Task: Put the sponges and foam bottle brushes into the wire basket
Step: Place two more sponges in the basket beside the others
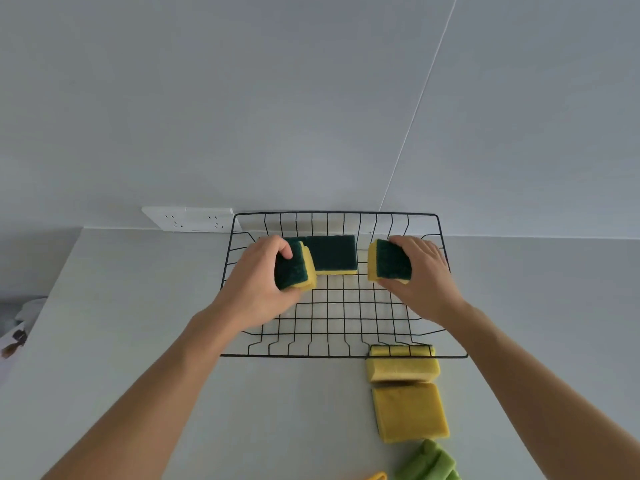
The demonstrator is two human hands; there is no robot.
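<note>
A black wire basket (pixel 346 356) stands on the grey counter against the wall. One yellow sponge with a dark green scouring face (pixel 331 253) lies at the basket's back. My left hand (pixel 256 282) is shut on a second sponge (pixel 294 268), held tilted over the basket's back left. My right hand (pixel 420 275) grips a third sponge (pixel 389 260) over the back right. Two more yellow sponges lie on the counter before the basket's front right corner, one (pixel 403 367) touching the rim, the other (pixel 410 412) nearer me. A green foam brush head (pixel 429 462) shows at the bottom edge.
A white double wall socket (pixel 188 218) sits left of the basket on the wall. A yellow handle tip (pixel 375 476) pokes in at the bottom edge. The counter's left edge (pixel 52 292) drops off beside some blurred objects (pixel 15 337).
</note>
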